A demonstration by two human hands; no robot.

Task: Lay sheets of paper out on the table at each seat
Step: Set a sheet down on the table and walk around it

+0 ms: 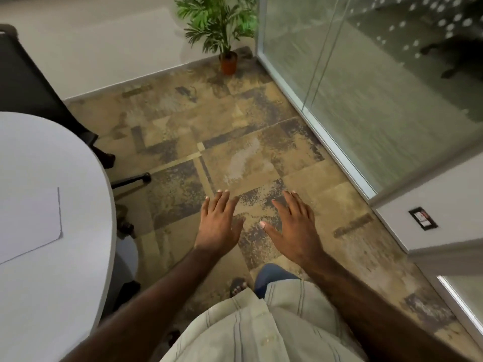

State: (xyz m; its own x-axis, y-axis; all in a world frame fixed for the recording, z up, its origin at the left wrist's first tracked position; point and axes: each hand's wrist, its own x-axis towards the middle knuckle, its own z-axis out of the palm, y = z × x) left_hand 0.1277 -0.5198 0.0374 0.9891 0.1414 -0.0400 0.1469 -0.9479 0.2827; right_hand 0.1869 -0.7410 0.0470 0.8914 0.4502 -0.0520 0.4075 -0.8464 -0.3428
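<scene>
A white sheet of paper (28, 223) lies flat on the white rounded table (78, 257) at the left, its corner near the table's edge. My left hand (219, 223) and my right hand (295, 228) are held out over the carpet, palms down, fingers spread, holding nothing. Both hands are well to the right of the table and apart from the paper.
A black office chair (28, 82) stands behind the table, its wheeled base (130, 178) reaching onto the patterned carpet. A potted plant (227, 30) sits in the far corner. A glass partition (379, 87) runs along the right, with a wall socket (423, 218) below.
</scene>
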